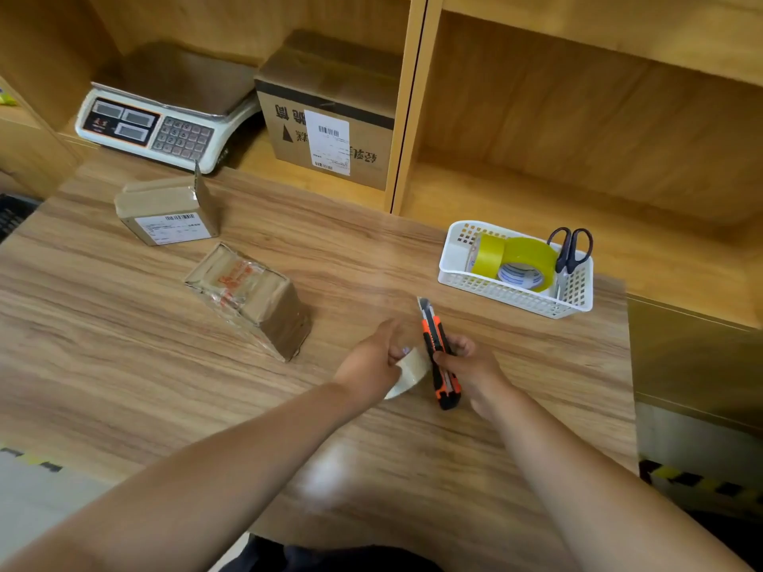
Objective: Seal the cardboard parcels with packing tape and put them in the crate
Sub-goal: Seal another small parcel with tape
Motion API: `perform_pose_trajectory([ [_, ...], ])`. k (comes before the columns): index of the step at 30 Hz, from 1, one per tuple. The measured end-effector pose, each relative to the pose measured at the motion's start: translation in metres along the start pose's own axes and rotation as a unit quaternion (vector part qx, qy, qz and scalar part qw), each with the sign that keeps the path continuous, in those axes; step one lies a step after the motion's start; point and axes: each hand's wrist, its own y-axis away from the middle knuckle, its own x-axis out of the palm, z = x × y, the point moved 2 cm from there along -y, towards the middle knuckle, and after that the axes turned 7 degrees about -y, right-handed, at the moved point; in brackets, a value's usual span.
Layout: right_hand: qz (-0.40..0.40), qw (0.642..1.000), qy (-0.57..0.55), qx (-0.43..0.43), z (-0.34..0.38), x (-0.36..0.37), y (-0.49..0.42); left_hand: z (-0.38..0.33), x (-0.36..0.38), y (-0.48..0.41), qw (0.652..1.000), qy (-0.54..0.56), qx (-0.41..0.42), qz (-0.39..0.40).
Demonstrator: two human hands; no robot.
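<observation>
My left hand (373, 363) grips a roll of clear packing tape (411, 371) just above the wooden table (124, 365). Right beside it, my right hand (470, 365) holds an orange and black utility knife (439, 357), blade end pointing away from me. A small cardboard parcel (252, 297) wrapped in tape with red print lies left of my hands. Farther back on the left sits another parcel (169, 210) with a white label and one flap standing up.
A white basket (516, 299) at the right holds yellow tape rolls (518, 258) and black scissors (572, 249). On the shelf behind stand a weighing scale (165, 121) and a large labelled carton (330, 113). A dark crate edge (12, 216) shows at far left.
</observation>
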Motion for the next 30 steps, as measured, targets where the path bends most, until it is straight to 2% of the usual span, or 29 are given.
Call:
perform_pose_trajectory([
  [5, -0.027, 0.998, -0.023, 0.044, -0.006, -0.019, -0.018, -0.015, 0.011, -0.026, 0.988, -0.138, 0.072, 0.003],
  [8, -0.051, 0.998, -0.014, 0.039, -0.011, -0.025, -0.023, -0.020, 0.021, -0.037, 0.968, -0.223, 0.118, -0.012],
  [12, -0.085, 0.996, -0.001, 0.035, -0.018, -0.031, -0.029, -0.022, 0.034, -0.051, 0.931, -0.336, 0.138, -0.041],
  [16, -0.115, 0.992, -0.005, 0.046, -0.022, -0.034, -0.032, -0.023, 0.040, -0.058, 0.902, -0.397, 0.162, -0.053],
  [20, -0.138, 0.989, -0.011, 0.055, -0.022, -0.037, -0.030, -0.022, 0.038, -0.055, 0.893, -0.410, 0.177, -0.062],
  [26, -0.177, 0.982, 0.005, 0.061, -0.026, -0.038, -0.026, -0.019, 0.027, -0.038, 0.915, -0.356, 0.182, -0.058],
  [30, -0.218, 0.974, 0.060, 0.026, -0.011, -0.030, -0.019, -0.014, 0.013, -0.023, 0.920, -0.324, 0.205, -0.075],
])
